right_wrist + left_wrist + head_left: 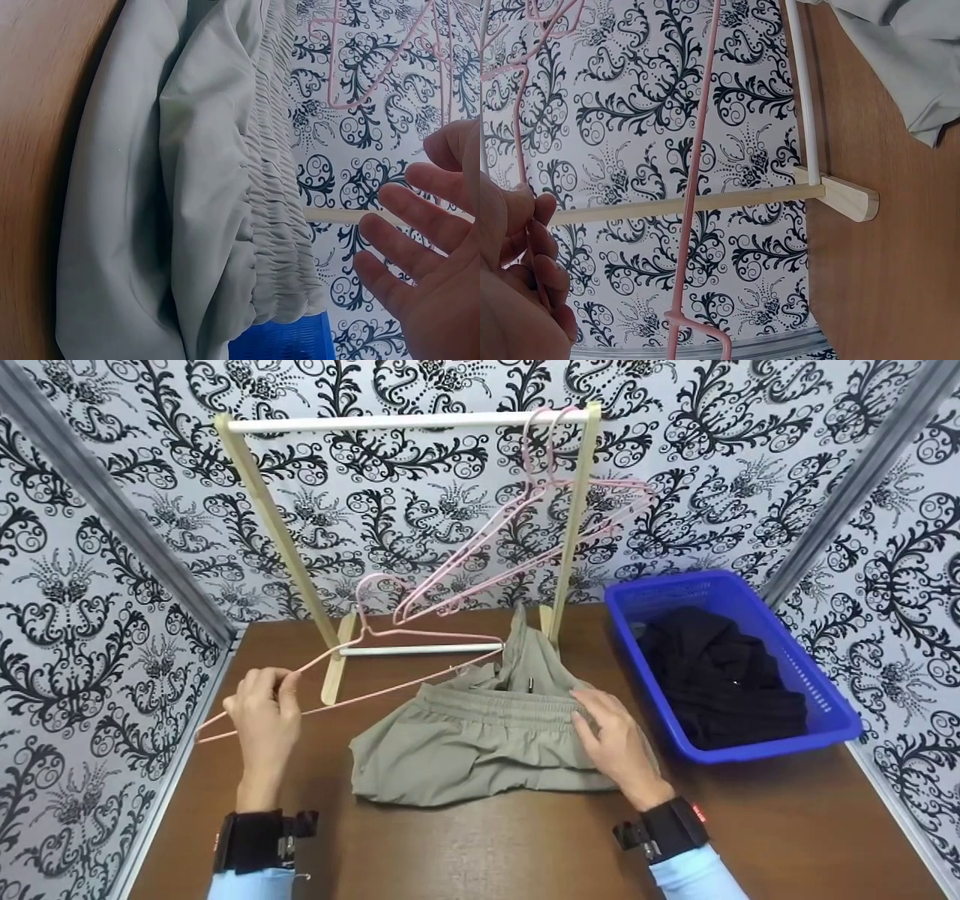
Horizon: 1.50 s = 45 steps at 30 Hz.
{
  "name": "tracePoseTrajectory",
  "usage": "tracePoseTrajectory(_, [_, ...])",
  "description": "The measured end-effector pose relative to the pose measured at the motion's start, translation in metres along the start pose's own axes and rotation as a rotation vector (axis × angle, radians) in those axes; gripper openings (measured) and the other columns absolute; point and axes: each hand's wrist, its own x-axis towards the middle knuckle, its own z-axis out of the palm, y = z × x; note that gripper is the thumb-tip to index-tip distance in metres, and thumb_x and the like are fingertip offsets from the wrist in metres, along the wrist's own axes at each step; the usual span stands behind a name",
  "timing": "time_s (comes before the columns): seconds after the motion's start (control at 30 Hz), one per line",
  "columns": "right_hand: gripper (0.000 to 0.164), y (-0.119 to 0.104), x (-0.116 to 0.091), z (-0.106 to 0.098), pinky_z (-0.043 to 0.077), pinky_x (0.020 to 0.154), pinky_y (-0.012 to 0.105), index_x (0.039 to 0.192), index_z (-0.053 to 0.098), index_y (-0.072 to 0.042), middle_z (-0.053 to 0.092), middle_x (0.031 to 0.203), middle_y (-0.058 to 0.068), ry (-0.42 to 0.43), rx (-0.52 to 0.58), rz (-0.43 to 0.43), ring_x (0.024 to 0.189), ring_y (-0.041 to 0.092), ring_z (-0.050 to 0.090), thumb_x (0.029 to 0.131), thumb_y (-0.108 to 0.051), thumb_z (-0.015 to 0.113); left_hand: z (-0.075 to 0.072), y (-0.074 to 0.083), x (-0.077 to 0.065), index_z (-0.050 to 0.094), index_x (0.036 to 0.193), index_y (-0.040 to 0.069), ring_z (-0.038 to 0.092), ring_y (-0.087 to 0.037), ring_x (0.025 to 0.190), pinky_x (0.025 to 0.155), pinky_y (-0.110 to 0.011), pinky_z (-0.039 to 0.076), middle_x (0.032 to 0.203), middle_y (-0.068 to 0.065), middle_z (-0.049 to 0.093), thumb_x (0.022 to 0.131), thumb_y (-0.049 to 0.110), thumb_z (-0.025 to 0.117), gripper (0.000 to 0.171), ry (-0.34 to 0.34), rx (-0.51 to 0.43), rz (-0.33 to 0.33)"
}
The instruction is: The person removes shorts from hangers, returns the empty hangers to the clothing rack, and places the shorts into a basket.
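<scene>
My left hand pinches the left shoulder of a pink clothes hanger, held tilted above the table with its hook up. In the left wrist view the fingers curl round the pink hanger wire. Its right end meets a peak in a grey-green elastic-waisted garment, perhaps shorts, lying bunched on the table; whether it is inside is hard to tell. My right hand is at the right end of the gathered waistband. In the right wrist view its fingers are spread, relaxed, and apart from the cloth.
A wooden rack with a white top bar stands at the back. Two pink hangers hang at its right end. To the right, a blue plastic basket holds dark clothing. Patterned walls enclose the brown table.
</scene>
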Motion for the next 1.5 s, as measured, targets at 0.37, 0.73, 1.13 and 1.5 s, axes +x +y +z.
tracePoseTrajectory(0.37, [0.03,-0.001,0.0,0.002,0.054,0.085,0.052,0.117,0.073,0.004,0.072,0.117,0.018,0.014,0.016,-0.014,0.107,0.036,0.067,0.087,0.006,0.072,0.004,-0.004,0.001,0.065,0.087,-0.007,0.054,-0.043,0.082,0.082,-0.052,0.027,0.083,-0.024,0.06,0.095,0.002,0.07,0.013,-0.001,0.043,-0.036])
tracePoseTrajectory(0.73, [0.032,0.0,0.0,0.004,0.053,0.089,0.054,0.116,0.072,0.006,0.072,0.116,0.022,0.02,0.034,-0.033,0.108,0.04,0.067,0.085,0.008,0.073,0.006,0.003,0.01,0.065,0.091,-0.009,0.054,-0.046,0.085,0.086,-0.055,0.028,0.087,-0.026,0.061,0.096,0.003,0.068,0.013,0.012,0.061,-0.059])
tracePoseTrajectory(1.13, [0.031,0.0,-0.001,0.004,0.051,0.091,0.055,0.116,0.073,0.005,0.071,0.117,0.022,0.02,0.038,-0.02,0.109,0.04,0.066,0.085,0.006,0.073,0.006,0.002,0.013,0.065,0.087,-0.008,0.054,-0.048,0.084,0.083,-0.057,0.029,0.086,-0.025,0.06,0.096,0.005,0.069,0.016,-0.005,0.09,-0.042])
tracePoseTrajectory(1.5, [0.032,-0.002,0.007,0.0,0.051,0.091,0.053,0.119,0.072,0.006,0.07,0.121,0.022,0.022,0.048,-0.01,0.111,0.039,0.065,0.087,0.005,0.072,0.008,0.011,0.022,0.066,0.089,-0.008,0.054,-0.049,0.085,0.087,-0.058,0.029,0.087,-0.027,0.062,0.096,0.006,0.069,0.016,0.032,0.089,-0.051])
